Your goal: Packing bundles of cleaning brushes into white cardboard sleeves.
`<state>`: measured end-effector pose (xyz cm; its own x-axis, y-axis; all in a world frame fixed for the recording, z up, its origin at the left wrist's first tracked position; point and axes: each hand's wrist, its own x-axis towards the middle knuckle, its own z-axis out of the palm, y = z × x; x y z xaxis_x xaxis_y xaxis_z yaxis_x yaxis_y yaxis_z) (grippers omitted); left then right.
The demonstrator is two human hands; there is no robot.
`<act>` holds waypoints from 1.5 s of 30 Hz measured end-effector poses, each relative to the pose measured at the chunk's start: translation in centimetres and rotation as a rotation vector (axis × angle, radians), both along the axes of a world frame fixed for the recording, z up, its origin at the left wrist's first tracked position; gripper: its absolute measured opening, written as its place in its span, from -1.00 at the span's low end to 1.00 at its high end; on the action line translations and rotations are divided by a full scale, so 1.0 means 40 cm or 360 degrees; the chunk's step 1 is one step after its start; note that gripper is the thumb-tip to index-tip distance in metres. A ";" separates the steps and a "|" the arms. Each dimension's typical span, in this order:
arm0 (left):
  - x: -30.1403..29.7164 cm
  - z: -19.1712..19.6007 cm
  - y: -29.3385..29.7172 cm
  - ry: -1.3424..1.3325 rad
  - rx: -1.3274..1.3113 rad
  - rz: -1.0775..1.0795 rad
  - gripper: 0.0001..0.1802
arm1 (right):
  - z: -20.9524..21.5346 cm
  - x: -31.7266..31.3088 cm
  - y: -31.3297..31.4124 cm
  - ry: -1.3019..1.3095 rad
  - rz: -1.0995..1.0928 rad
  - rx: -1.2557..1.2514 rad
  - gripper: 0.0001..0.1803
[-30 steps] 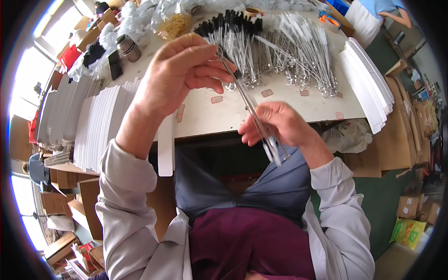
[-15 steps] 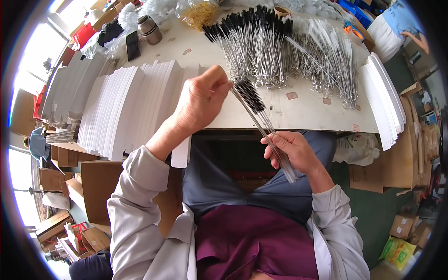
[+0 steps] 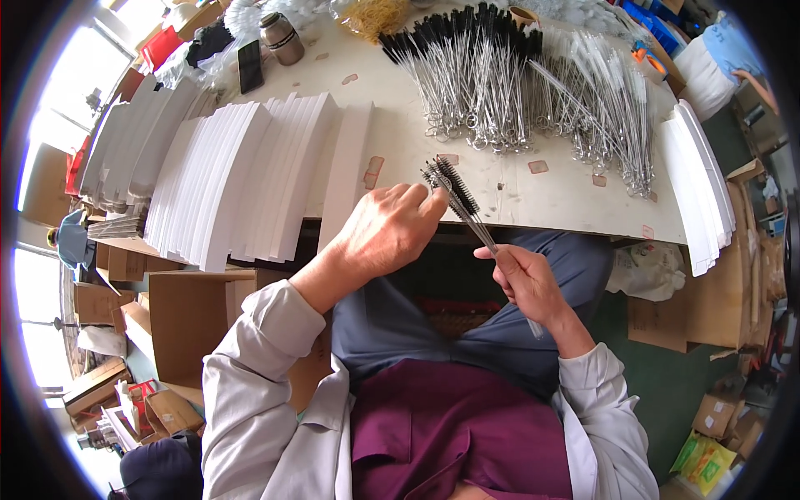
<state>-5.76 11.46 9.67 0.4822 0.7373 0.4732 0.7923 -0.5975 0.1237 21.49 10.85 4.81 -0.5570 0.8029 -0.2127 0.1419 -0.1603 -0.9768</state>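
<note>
My right hand point(image 3: 531, 285) is closed round a small bundle of thin wire-handled tube brushes point(image 3: 458, 193). Their black bristle heads point up and left, over the table's front edge, and the lower ends stick out beneath my palm. Beside the bristles, my left hand point(image 3: 390, 227) is closed with fingers curled in a pinch; whatever is in its fingertips is hidden. Beyond both hands lies a large heap of black-bristled brushes point(image 3: 467, 83) with looped wire ends toward me. Lighter-tipped brushes point(image 3: 596, 108) lie in a heap to its right.
White long boxes point(image 3: 221, 179) stand in rows on the left of the table point(image 3: 333, 79), and more white strips point(image 3: 696, 187) lie at its right edge. A phone point(image 3: 250, 67), a metal flask point(image 3: 282, 39) and orange-handled scissors point(image 3: 648, 58) are farther back. Cardboard boxes point(image 3: 196, 325) stand on the floor.
My left hand has come down and closer to me, now beside the bristle heads. My right hand still holds the brushes. The view has shifted slightly.
</note>
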 end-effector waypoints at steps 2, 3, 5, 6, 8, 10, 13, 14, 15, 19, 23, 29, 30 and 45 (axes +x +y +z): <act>-0.024 -0.007 -0.025 0.0012 -0.0002 0.0242 -0.70 | -0.023 0.003 -0.004 0.0005 -0.0021 0.0092 -0.55; -0.048 -0.015 -0.027 -0.0022 -0.0022 0.0444 -0.69 | -0.031 0.005 -0.004 0.0003 -0.0045 0.0191 -0.55; -0.099 -0.016 -0.031 0.0037 -0.0171 0.0887 -0.61 | -0.031 0.003 -0.006 -0.0036 -0.0051 0.0145 -0.56; -0.118 -0.012 -0.030 0.0186 -0.0439 0.1132 -0.48 | -0.031 0.004 -0.008 -0.0084 -0.0065 0.0105 -0.56; -0.144 -0.027 -0.029 0.0399 -0.0758 0.1375 -0.35 | -0.039 0.001 -0.003 -0.0028 -0.0048 0.0047 -0.56; -0.151 -0.041 -0.029 0.0341 -0.0844 0.1446 -0.34 | -0.045 -0.001 0.002 -0.0011 0.0006 0.0001 -0.56; -0.177 -0.040 -0.024 0.0184 -0.0963 0.1472 -0.38 | -0.042 -0.008 0.001 -0.0044 -0.0014 0.0053 -0.56; -0.187 -0.037 -0.024 0.0091 -0.0996 0.1427 -0.43 | -0.042 -0.006 -0.002 -0.0041 -0.0001 0.0045 -0.56; -0.187 -0.032 -0.028 0.0094 -0.1005 0.1442 -0.43 | -0.044 -0.001 -0.004 -0.0047 -0.0004 0.0027 -0.56; -0.205 -0.018 -0.030 -0.0945 -0.1369 0.1226 -0.56 | -0.030 0.006 -0.013 -0.0066 0.0030 -0.0044 -0.56; -0.202 -0.040 -0.031 -0.2309 -0.1750 0.0859 -0.55 | 0.018 -0.007 -0.034 -0.0032 0.0134 -0.0124 -0.56; -0.156 -0.087 -0.011 -0.2632 -0.1703 0.0643 -0.61 | 0.039 -0.007 -0.075 -0.0004 0.0233 -0.0215 -0.57; -0.152 -0.088 -0.006 -0.2706 -0.1577 0.0555 -0.61 | 0.045 -0.004 -0.084 -0.0011 0.0234 -0.0219 -0.57; -0.079 -0.055 0.004 -0.3127 -0.1027 0.0412 -0.51 | 0.015 0.007 -0.111 -0.0188 0.0316 -0.0116 -0.62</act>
